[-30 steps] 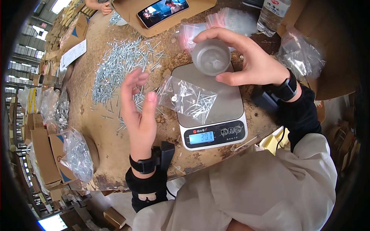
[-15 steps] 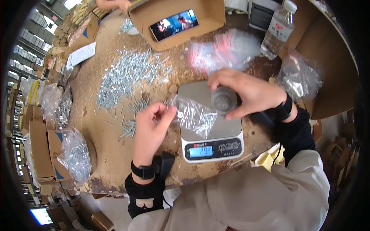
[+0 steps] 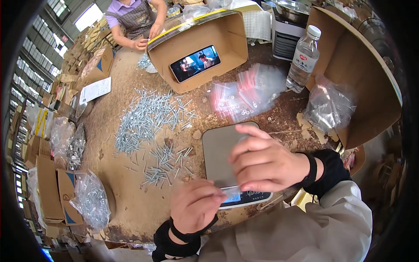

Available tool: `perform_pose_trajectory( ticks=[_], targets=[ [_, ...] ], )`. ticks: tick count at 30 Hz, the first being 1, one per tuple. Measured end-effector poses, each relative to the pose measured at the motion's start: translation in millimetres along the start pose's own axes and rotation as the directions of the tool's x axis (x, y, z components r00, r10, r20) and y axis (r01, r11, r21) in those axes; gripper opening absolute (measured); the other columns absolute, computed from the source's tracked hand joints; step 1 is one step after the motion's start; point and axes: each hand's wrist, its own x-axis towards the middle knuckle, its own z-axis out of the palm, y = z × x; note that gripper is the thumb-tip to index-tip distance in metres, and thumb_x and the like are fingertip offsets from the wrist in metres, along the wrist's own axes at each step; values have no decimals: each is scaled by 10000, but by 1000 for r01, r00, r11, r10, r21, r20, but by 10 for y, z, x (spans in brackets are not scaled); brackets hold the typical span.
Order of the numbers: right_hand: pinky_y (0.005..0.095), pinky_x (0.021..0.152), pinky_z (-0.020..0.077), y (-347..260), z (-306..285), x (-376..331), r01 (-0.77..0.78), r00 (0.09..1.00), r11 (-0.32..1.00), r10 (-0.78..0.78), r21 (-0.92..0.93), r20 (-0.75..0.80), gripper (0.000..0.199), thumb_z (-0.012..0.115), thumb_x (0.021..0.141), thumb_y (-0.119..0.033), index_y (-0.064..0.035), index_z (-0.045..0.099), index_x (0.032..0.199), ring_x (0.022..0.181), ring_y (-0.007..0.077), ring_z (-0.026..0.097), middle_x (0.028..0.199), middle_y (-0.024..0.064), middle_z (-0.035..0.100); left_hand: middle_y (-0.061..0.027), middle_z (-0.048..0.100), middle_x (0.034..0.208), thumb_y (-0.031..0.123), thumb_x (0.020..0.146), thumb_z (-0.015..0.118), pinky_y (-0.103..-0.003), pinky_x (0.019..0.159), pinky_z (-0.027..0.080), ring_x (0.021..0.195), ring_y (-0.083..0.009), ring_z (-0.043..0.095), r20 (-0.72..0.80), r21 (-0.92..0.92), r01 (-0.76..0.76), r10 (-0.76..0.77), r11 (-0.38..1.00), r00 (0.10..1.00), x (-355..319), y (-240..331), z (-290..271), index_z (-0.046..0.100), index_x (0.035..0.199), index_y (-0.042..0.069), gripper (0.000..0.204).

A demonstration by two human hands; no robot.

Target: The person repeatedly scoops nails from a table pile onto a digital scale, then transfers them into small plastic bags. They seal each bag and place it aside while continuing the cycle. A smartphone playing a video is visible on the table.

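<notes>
My left hand (image 3: 196, 205) is closed at the front of the digital kitchen scale (image 3: 220, 153), its thumb and fingertips pinched together. A thin strip of clear plastic bag (image 3: 230, 190) shows between it and my right hand (image 3: 268, 163), over the lit display; most of the bag is hidden. The right hand's thumb is low by that strip, with its other fingers curled above the grey weighing plate. Both hands are slightly blurred. Left of the scale lies a small heap of screws (image 3: 161, 163), and behind it a larger pile of screws (image 3: 146, 118).
Flat zip bags with red edges (image 3: 248, 94) lie behind the scale. A phone (image 3: 195, 63) leans inside an open cardboard box (image 3: 238, 37). A water bottle (image 3: 303, 61) and a crumpled plastic bag (image 3: 329, 105) are at right. Across the table, a person's hands (image 3: 146, 41) work.
My right hand no longer holds the grey cup, which is out of sight. The bag of screws has left the weighing plate; both hands have come together at its front. The view has tilted up.
</notes>
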Motion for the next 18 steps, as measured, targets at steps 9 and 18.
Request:
perform_pose_trajectory(
  ticks=[9,18],
  targets=[
    [423,777,544,-88,1,-39,63,987,992,-46,106,-156,147,687,857,-123,-50,609,757,737,264,592,762,59,580,-109,646,876,-24,792,744,-335,696,511,774,-253,635,-97,-285,255,-292,924,951,-36,-9,97,585,1069,41,326],
    [371,648,512,-112,7,-50,3,986,1000,1,24,-167,123,704,813,-151,-62,621,829,805,278,597,808,63,567,-92,623,835,-5,782,702,-322,637,474,719,-228,604,44,-276,299,-299,913,953,-4,-61,31,659,882,14,111]
  ],
)
